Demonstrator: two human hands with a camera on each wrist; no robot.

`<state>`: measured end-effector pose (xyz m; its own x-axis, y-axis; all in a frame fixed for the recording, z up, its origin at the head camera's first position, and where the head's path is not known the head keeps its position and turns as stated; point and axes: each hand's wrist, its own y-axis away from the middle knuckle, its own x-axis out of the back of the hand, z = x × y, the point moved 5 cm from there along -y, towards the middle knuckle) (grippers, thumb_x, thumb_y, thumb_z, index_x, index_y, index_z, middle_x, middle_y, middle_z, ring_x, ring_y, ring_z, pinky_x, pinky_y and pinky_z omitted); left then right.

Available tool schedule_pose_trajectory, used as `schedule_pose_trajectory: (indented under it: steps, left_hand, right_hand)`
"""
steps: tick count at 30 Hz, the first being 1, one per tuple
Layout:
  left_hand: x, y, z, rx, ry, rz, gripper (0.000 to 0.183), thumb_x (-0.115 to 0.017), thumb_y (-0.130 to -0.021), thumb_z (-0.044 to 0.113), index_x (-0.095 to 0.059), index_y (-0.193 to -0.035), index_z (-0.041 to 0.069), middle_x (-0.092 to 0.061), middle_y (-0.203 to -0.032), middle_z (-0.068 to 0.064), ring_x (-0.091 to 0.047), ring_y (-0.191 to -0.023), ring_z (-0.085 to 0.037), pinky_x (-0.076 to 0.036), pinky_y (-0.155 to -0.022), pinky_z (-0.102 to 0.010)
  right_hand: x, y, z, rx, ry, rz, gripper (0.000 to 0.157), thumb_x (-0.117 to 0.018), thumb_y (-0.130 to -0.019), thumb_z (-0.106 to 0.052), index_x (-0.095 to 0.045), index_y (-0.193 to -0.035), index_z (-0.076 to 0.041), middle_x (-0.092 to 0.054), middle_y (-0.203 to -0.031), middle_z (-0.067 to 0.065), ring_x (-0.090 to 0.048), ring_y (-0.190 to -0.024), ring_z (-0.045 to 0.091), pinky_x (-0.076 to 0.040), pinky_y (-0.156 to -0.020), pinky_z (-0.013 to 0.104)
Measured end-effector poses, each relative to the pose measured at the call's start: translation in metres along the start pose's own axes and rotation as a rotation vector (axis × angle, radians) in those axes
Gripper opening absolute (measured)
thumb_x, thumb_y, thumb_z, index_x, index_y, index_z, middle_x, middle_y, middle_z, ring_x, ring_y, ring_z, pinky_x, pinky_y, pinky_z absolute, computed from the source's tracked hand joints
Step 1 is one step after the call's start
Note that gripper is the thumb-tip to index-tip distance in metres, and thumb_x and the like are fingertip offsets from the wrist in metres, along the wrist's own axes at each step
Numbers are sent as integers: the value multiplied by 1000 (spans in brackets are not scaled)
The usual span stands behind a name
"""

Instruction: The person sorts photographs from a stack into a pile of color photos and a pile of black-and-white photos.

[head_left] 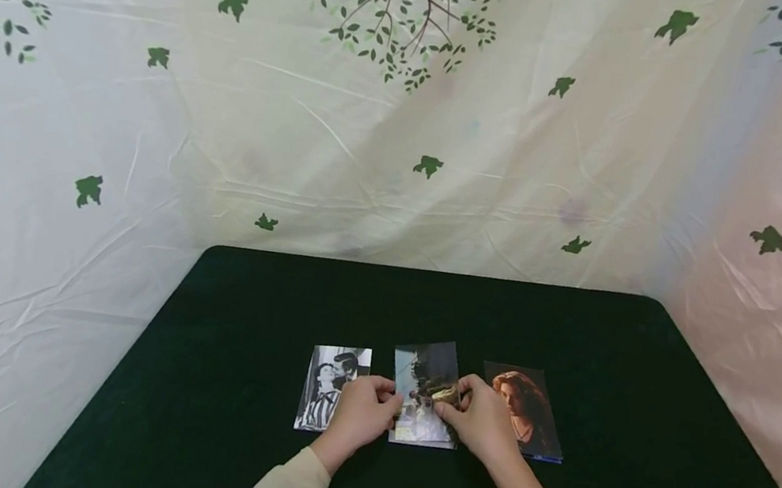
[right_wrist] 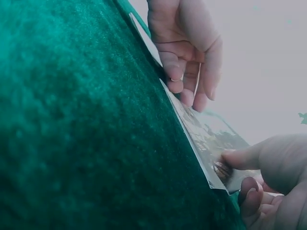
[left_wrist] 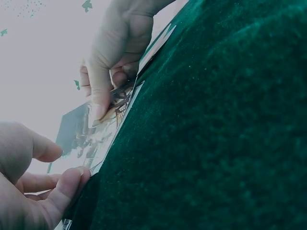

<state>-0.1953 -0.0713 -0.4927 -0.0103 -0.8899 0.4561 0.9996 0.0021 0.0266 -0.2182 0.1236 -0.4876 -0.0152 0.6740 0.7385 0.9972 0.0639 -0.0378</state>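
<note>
A colour photo card (head_left: 423, 375) with a dark upper part and a pale lower part lies before me, slightly turned over another card whose edge peeks out below. My right hand (head_left: 488, 421) pinches its right side, thumb (left_wrist: 99, 103) flat on the picture and fingers at the edge. On the other side, my left hand (head_left: 366, 411) touches the left edge with relaxed fingertips (left_wrist: 81, 175), thumb and fingers apart. Left of this pile is a black-and-white photo card (head_left: 323, 394), partly behind the left hand. A dark portrait card (head_left: 547, 419) lies beside the right hand.
Dark green cloth (head_left: 236, 314) covers the table. The portrait card has a blue edge showing under it at the bottom. Pale curtains (head_left: 340, 177) with leaf prints hang behind the table and along both sides.
</note>
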Motion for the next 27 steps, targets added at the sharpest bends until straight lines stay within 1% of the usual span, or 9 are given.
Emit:
schedule_pose_trajectory:
  steps: [3, 7, 11, 14, 19, 23, 27]
  left_hand:
    - [1, 0, 1, -14, -19, 11, 28, -66, -89, 14, -66, -110, -5, -63, -77, -2, -60, -55, -9, -50, -51, -26]
    - [2, -1, 2, -21, -48, 37, 25, -66, -90, 16, -68, -108, -1, -64, -79, 0, -59, -57, -8, -49, -53, -25]
    - [4, -1, 4, -22, -44, 69, 22, -66, -90, 16, -69, -106, 2, -63, -79, 1, -58, -57, -8, -48, -52, -26]
    - [6, -1, 5, -41, -30, 112, 18, -66, -89, 13, -70, -102, 3, -63, -77, 1, -58, -55, -8, -47, -51, -26]
    - [8, -1, 5, -37, 19, 172, 12, -66, -87, 10, -71, -98, 5, -63, -74, 1, -59, -54, -7, -48, -52, -25]
    - [9, -2, 6, -22, 55, 192, 11, -66, -87, 8, -71, -96, 5, -63, -74, 0, -59, -55, -9, -49, -51, -25]
    - [11, -2, 5, -4, 91, 202, 10, -65, -87, 7, -70, -95, 5, -63, -76, -1, -59, -56, -11, -50, -52, -27]
  right_hand:
    - [2, -1, 0, 26, -18, 30, 20, -76, -83, -23, -61, -91, -12, -53, -72, 0, -47, -60, 14, -38, -54, 30]
    - [3, -3, 1, 36, -40, 83, 10, -69, -89, -20, -67, -93, -11, -58, -72, -2, -50, -60, 12, -40, -55, 29]
    - [6, -4, 3, 34, -69, 128, 13, -65, -91, -20, -71, -97, -9, -60, -73, -2, -50, -60, 12, -41, -55, 29]
    - [6, -4, 4, 27, -88, 150, 15, -67, -90, -20, -71, -98, -8, -61, -71, -2, -51, -60, 12, -41, -55, 29]
    - [8, -4, 5, -4, -129, 181, 17, -70, -87, -20, -70, -98, -6, -63, -69, -1, -54, -60, 13, -43, -55, 29]
    - [8, -4, 6, -25, -148, 183, 15, -67, -90, -22, -70, -95, -9, -62, -67, -1, -54, -57, 14, -43, -52, 29]
    - [10, -4, 5, -15, -164, 194, 15, -65, -91, -24, -71, -92, -10, -61, -66, -1, -55, -54, 13, -45, -50, 29]
